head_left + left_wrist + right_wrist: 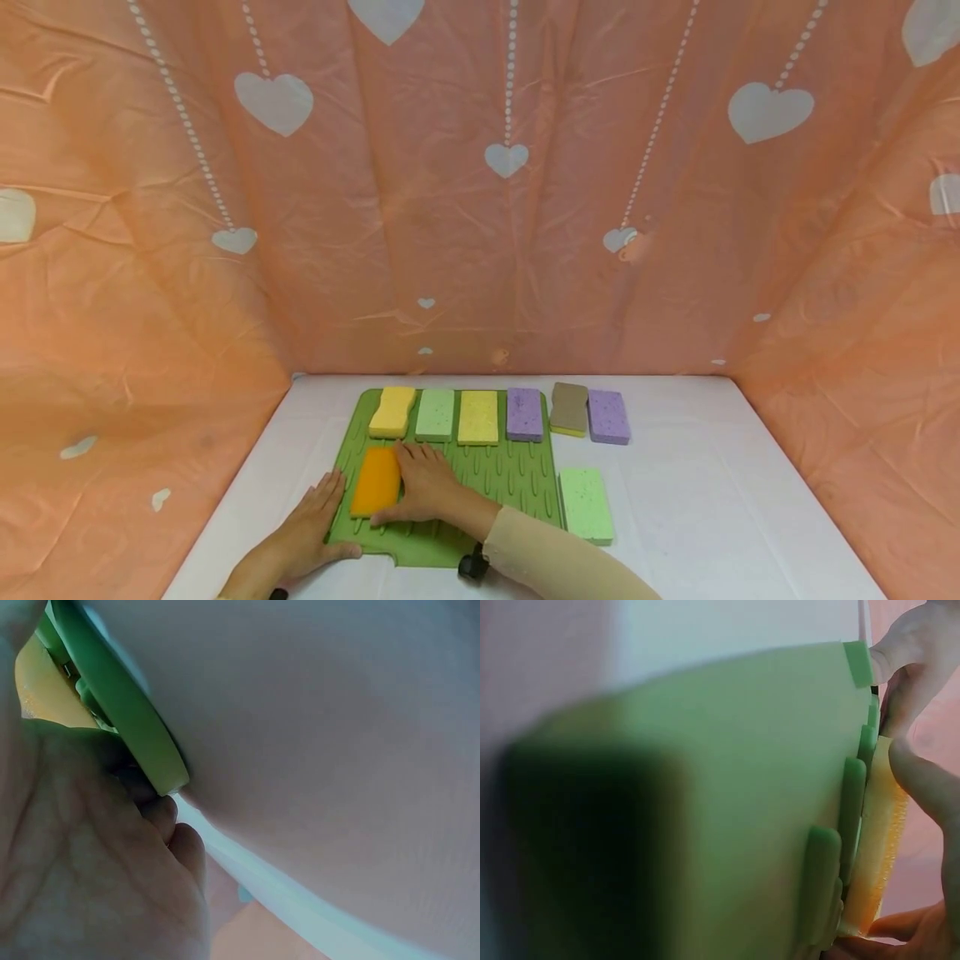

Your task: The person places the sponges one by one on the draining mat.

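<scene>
Left fingers [324, 493] extended, right fingers [407, 460] apart from thumb [387, 514]

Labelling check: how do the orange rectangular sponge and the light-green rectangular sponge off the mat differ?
The orange rectangular sponge lies on the green ridged mat; the light-green rectangular sponge lies on the white surface beside it. The right hand grips the orange sponge; no hand touches the light-green one. Both lie flat.

A three-sided booth [862, 275] encloses a white tabletop [690, 475], its walls hung with creased orange-pink sheeting [450, 225] printed with pale hearts [273, 102] on dotted strings [511, 75]. The setting is a screened-off workspace; whether it stands in a home, studio or lab cannot be told.
</scene>
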A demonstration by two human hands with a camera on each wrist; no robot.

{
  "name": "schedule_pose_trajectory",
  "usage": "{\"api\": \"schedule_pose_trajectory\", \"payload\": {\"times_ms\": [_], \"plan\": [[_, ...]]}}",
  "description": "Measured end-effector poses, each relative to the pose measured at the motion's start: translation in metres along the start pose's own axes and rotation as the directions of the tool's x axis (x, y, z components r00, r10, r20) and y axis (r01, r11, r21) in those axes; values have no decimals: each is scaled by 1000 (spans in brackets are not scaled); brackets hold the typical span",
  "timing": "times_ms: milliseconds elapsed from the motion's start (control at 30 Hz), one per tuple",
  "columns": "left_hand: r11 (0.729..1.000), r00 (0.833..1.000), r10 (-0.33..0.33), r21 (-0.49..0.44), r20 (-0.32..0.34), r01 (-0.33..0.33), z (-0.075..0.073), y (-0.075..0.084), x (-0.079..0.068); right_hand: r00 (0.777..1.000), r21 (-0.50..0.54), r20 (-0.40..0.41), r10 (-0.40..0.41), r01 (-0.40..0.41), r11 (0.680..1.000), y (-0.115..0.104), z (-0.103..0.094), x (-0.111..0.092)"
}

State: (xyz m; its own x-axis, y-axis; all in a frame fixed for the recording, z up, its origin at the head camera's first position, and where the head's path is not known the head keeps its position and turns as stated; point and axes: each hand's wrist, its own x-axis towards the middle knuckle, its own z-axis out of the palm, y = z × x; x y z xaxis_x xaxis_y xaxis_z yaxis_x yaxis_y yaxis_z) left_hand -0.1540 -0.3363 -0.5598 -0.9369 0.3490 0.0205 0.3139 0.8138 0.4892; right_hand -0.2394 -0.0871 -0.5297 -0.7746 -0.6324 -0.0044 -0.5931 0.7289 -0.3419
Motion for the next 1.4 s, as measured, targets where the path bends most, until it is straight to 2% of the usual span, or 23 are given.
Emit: {"api": "schedule_pose_trajectory", "payload": {"times_ms": [300, 600, 733, 867, 1067, 1300, 1400], "plan": [[998, 1000, -16, -54, 23, 18, -3, 2, 0, 1000, 59, -1, -17, 17, 998, 1, -3, -5], [997, 997, -65, -44, 44, 67, 0, 0, 2, 999, 164, -31, -18, 23, 986, 9, -7, -17], [997, 996, -77, 0, 34, 77, 0, 0, 3, 999, 195, -38, -27, 34, 980, 15, -16, -25], [998, 998, -58, 24, 8, 58, 2, -3, 4, 999, 221, -34, -37, 44, 974, 24, -26, -35], [999, 1000, -10, -37, -9, 9, 2, 0, -1, 998, 231, -33, -48, 54, 971, 41, -40, -53], [998, 998, -63, 7, -6, 63, 2, -2, 1, 997, 219, -63, -46, 58, 974, 66, -49, -74], [999, 999, -41, 5, -15, 41, 4, -2, 1, 996, 216, -75, -38, 53, 975, 78, -53, -83]]}}
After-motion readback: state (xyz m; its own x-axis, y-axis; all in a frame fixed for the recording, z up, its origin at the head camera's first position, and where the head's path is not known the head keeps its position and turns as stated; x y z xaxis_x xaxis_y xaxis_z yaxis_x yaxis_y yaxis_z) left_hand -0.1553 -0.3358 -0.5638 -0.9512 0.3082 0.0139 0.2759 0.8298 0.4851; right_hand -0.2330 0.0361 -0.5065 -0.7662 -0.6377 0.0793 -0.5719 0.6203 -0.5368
